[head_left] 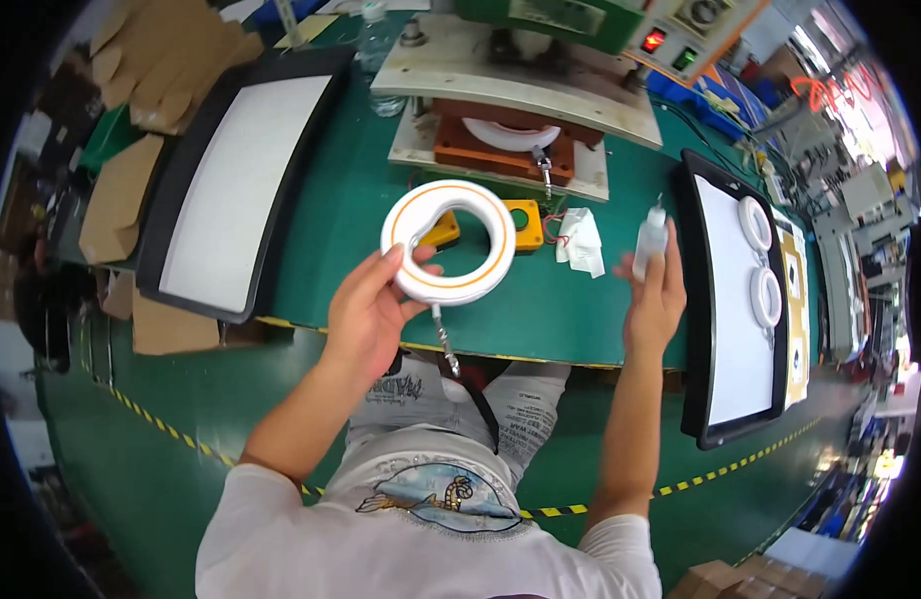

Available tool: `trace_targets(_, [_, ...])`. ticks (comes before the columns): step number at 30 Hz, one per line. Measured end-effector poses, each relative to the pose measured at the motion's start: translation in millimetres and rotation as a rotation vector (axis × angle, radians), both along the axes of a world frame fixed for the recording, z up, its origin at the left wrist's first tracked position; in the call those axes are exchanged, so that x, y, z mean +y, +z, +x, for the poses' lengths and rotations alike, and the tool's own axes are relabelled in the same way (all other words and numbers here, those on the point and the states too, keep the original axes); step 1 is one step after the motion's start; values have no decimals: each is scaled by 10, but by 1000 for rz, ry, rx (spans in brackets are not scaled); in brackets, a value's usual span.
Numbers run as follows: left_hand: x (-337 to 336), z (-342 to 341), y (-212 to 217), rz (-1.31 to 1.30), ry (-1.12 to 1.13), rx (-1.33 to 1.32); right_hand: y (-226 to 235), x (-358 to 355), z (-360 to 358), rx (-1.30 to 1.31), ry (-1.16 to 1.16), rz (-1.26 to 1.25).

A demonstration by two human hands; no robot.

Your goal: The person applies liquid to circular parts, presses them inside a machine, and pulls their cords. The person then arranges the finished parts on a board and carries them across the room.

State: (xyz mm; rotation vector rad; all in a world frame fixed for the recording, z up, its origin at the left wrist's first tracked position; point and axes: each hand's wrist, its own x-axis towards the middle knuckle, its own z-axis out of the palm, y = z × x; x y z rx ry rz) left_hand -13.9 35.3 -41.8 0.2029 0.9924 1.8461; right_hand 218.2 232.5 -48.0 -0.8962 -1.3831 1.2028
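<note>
My left hand (373, 302) holds a white ring-shaped housing (450, 241) with an orange line around its face, tilted up over the green bench (351, 210). A thin cable with a small plug (447, 349) hangs down from the ring. My right hand (656, 296) is raised to the right, gripping a small white squeeze bottle (649, 238) with its nozzle pointing up. The two hands are apart, with the ring left of the bottle.
A press fixture with an orange-brown nest holding a white ring (510, 135) stands behind. A yellow block (525, 222) and a crumpled white cloth (582, 242) lie on the bench. A black tray with white liner (231, 190) sits left; another tray (732, 299) at the right holds two white rings.
</note>
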Motion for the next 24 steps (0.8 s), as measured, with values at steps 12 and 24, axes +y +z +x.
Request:
trace_targets(12, [264,125,-25,-20,-98,-20,-267,-978,17,551,54,-263])
trace_targets(24, [261,196,-38,-21,-97,15,-39,-911,-256,481,103,-115])
